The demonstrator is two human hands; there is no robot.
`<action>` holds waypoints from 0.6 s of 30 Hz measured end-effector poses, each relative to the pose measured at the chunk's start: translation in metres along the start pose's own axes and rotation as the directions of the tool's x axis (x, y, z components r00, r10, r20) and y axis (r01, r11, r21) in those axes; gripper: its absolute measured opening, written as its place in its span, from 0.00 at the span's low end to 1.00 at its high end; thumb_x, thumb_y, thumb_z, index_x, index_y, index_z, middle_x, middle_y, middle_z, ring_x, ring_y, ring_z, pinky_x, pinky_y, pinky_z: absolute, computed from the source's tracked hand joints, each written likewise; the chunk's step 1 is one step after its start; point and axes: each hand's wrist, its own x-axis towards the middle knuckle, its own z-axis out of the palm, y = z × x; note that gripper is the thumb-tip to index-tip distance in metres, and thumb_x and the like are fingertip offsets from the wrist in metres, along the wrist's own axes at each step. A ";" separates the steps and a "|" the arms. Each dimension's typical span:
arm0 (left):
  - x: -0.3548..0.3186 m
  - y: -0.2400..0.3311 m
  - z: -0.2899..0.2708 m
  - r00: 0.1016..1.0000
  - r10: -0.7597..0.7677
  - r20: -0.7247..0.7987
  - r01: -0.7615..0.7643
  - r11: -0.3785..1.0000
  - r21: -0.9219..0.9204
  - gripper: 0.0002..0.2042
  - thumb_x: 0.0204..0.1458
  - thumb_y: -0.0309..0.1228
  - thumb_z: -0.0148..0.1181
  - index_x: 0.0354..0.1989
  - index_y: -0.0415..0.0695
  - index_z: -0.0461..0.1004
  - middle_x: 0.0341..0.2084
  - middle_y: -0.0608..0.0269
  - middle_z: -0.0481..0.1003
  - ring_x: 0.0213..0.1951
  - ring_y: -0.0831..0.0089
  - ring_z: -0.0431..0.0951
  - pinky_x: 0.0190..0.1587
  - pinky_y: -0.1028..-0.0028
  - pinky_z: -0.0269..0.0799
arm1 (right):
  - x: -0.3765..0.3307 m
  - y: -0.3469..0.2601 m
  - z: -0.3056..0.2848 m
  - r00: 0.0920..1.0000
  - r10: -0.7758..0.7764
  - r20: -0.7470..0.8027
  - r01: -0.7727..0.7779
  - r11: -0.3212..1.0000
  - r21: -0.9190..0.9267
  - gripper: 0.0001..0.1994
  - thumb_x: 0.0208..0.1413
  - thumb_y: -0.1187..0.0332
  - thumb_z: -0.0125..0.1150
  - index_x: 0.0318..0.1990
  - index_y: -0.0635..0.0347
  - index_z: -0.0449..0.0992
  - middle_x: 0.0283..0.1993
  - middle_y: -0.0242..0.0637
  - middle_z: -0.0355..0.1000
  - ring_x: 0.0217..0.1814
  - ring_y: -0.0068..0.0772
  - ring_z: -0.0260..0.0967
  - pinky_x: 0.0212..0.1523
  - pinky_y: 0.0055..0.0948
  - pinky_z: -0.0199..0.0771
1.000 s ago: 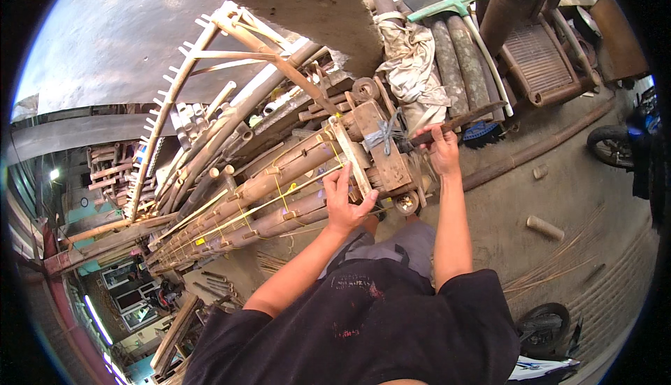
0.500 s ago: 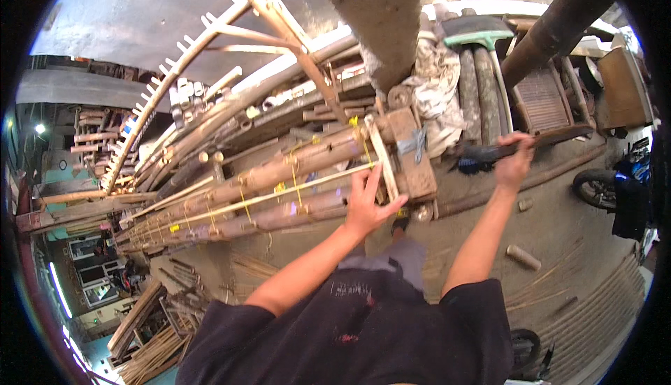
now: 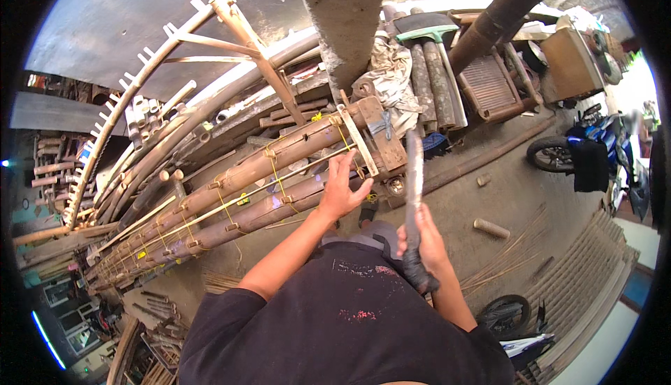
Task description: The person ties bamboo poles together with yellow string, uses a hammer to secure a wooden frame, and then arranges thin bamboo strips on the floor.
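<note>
My left hand (image 3: 340,193) is open with its fingers spread. Its fingertips reach the end of a thin bamboo strip (image 3: 307,167), but contact is unclear. The strip runs between two thick bamboo poles (image 3: 237,168) strung with yellow cords. A pale bamboo crosspiece (image 3: 358,140) lies across the poles' near end, just beyond my thumb. Beside it is a wooden block (image 3: 384,137) with a blue tie. Close to my body, my right hand (image 3: 435,242) is closed round the dark handle of a machete (image 3: 416,168), its blade pointing up and away from me.
Behind the poles stands a toothed bamboo frame (image 3: 150,56). A concrete pillar (image 3: 339,22) rises at the far side. Motorbikes (image 3: 590,149) stand at the right. A short bamboo piece (image 3: 491,228) lies on the floor, near a slatted stack (image 3: 587,273).
My right hand has drawn the machete from far right back toward my body, turning its blade upward. My left hand stays by the crosspiece while the whole view has shifted.
</note>
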 end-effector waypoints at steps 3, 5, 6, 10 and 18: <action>0.008 0.007 -0.016 0.994 0.097 -0.056 -0.095 0.995 0.035 0.32 0.47 0.28 0.66 0.64 0.37 0.64 0.48 0.45 0.67 0.50 0.51 0.70 0.55 0.58 0.69 | -0.007 0.009 -0.008 0.966 -0.008 0.257 0.076 0.964 -0.254 0.28 0.69 0.73 0.44 0.74 0.57 0.45 0.33 0.41 0.71 0.29 0.31 0.72 0.31 0.35 0.79; 0.017 0.003 -0.031 0.966 0.245 -0.085 -0.220 0.948 0.231 0.31 0.46 0.29 0.65 0.62 0.37 0.66 0.48 0.44 0.69 0.51 0.49 0.70 0.56 0.55 0.67 | -0.002 -0.006 -0.007 0.970 -0.064 0.234 0.180 0.836 -0.518 0.28 0.69 0.74 0.43 0.73 0.59 0.44 0.33 0.42 0.73 0.28 0.32 0.74 0.31 0.35 0.79; 0.023 0.005 -0.036 0.983 0.163 -0.081 -0.136 0.954 0.266 0.28 0.46 0.31 0.63 0.58 0.37 0.68 0.48 0.44 0.70 0.53 0.46 0.69 0.58 0.55 0.65 | 0.002 -0.017 -0.006 0.970 -0.093 0.224 0.217 0.742 -0.635 0.28 0.68 0.74 0.42 0.73 0.60 0.44 0.33 0.42 0.74 0.28 0.33 0.75 0.31 0.35 0.80; 0.069 -0.021 -0.044 0.951 -0.285 0.120 0.263 0.949 0.171 0.25 0.59 0.49 0.56 0.44 0.33 0.76 0.41 0.41 0.78 0.45 0.46 0.77 0.51 0.54 0.70 | 0.024 -0.067 0.006 0.962 -0.152 0.225 0.266 0.366 -0.892 0.25 0.66 0.69 0.50 0.68 0.59 0.56 0.29 0.45 0.77 0.26 0.40 0.76 0.34 0.41 0.78; 0.129 -0.063 -0.044 0.325 -0.512 0.795 0.757 0.644 0.105 0.52 0.55 0.74 0.45 0.76 0.43 0.52 0.76 0.51 0.50 0.76 0.59 0.49 0.75 0.62 0.43 | 0.109 -0.013 0.028 0.856 -0.483 0.182 0.392 0.378 -0.838 0.22 0.52 0.56 0.73 0.47 0.64 0.76 0.34 0.42 0.77 0.34 0.39 0.76 0.39 0.37 0.76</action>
